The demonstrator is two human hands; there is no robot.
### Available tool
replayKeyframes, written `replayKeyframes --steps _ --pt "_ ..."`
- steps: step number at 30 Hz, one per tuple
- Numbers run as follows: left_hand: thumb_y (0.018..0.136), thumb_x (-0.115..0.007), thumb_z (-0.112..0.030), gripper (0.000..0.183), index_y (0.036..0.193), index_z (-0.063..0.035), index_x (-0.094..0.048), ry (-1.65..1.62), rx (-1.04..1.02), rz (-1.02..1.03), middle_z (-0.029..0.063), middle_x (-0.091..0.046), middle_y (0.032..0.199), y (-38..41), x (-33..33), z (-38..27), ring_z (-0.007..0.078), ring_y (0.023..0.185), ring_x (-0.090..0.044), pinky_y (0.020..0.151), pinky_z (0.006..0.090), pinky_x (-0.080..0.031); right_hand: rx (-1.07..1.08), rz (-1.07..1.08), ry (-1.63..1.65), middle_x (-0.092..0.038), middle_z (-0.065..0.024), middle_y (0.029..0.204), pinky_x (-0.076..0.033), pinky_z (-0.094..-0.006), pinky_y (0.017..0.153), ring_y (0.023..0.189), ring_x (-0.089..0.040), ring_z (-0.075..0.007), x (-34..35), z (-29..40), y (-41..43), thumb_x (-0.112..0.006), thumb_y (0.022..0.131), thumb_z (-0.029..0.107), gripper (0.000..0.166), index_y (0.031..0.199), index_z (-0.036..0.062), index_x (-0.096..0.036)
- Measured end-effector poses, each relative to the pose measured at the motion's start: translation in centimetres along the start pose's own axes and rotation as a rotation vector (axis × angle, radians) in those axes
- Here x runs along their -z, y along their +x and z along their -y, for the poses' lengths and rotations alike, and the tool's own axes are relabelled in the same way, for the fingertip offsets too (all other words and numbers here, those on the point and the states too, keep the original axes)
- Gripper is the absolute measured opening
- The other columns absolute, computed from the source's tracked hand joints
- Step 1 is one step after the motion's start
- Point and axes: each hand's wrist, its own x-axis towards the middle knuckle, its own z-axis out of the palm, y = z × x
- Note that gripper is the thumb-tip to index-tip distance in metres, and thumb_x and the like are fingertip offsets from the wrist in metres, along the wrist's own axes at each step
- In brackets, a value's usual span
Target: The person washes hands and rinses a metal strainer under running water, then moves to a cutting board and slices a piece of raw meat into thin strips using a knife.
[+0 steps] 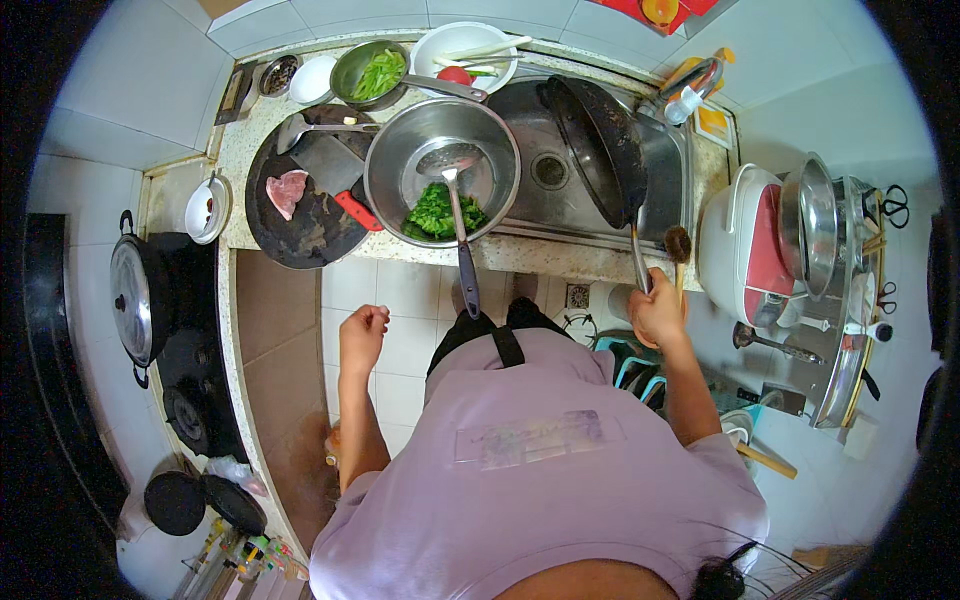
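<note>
My right hand grips the handle of a black wok. The wok is tipped steeply on its side over the stainless steel sink. Beside that hand rises a brush with a brown head and thin wooden handle; whether my fingers also hold it, I cannot tell. My left hand hangs before the counter, fingers loosely curled around nothing. Between the hands, a steel pot rests at the sink's left edge, with chopped greens and a slotted skimmer inside.
Left of the pot, a round black cutting board carries raw meat, a red-handled cleaver and a spatula. Behind stand a pan of green vegetables and a white bowl. The faucet overhangs the sink's right corner.
</note>
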Motion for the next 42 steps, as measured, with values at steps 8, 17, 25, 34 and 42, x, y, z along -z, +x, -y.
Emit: replayKeyframes --steps 8,17,25,34,42 --pt "0.087 -0.057 -0.026 0.027 0.086 -0.0003 -0.067 0.369 0.162 0.048 0.0208 -0.068 0.086 2.9 -4.6 27.1 0.0382 0.077 -0.066 0.071 0.0454 -0.053 0.091 -0.125 -0.113 -0.058 -0.0216 0.065 -0.046 -0.0452 0.060 0.064 -0.060 -0.0386 0.0 3.1 -2.9 -0.060 0.074 0.007 0.024 0.096 -0.0042 -0.057" --pt "0.089 -0.059 -0.018 0.018 0.099 -0.0036 -0.062 -0.422 0.901 0.081 0.0104 -0.066 0.083 -0.5 -2.9 35.1 0.0228 0.068 -0.066 0.054 0.0370 -0.055 0.049 -0.149 -0.153 -0.061 -0.0238 0.069 -0.047 -0.0478 0.064 0.069 -0.062 -0.0414 -0.8 2.9 -4.5 -0.063 0.074 0.007 0.027 0.098 -0.0034 -0.057" --pt "0.091 -0.057 -0.020 0.027 0.112 -0.0036 -0.061 -0.401 0.773 0.081 0.0096 -0.067 0.092 3.6 -1.3 29.8 0.0214 0.075 -0.067 0.060 0.0350 -0.055 -0.007 -0.146 -0.256 -0.063 -0.0249 0.073 -0.048 -0.0488 0.070 0.074 -0.063 -0.0431 -0.5 4.3 -5.4 -0.063 0.076 0.009 0.027 0.100 -0.0027 -0.058" --pt "0.089 -0.060 -0.017 0.024 0.106 -0.0012 -0.060 -0.428 0.662 0.085 0.0071 -0.064 0.085 6.8 -1.9 26.7 0.0187 0.070 -0.065 0.055 0.0303 -0.052 -0.020 -0.141 -0.229 -0.065 -0.0247 0.081 -0.050 -0.0481 0.074 0.081 -0.064 -0.0443 0.8 6.3 -5.9 -0.060 0.077 0.007 0.027 0.103 -0.0002 -0.058" --pt "0.088 -0.058 -0.013 0.016 0.101 -0.0041 -0.061 -0.444 0.747 -0.025 0.0059 -0.064 0.081 3.4 -3.7 28.8 0.0171 0.066 -0.064 0.050 0.0315 -0.050 0.077 -0.139 -0.335 -0.059 -0.0241 0.071 -0.047 -0.0454 0.065 0.068 -0.060 -0.0410 1.5 2.6 -5.2 -0.059 0.076 0.007 0.026 0.100 -0.0037 -0.056"
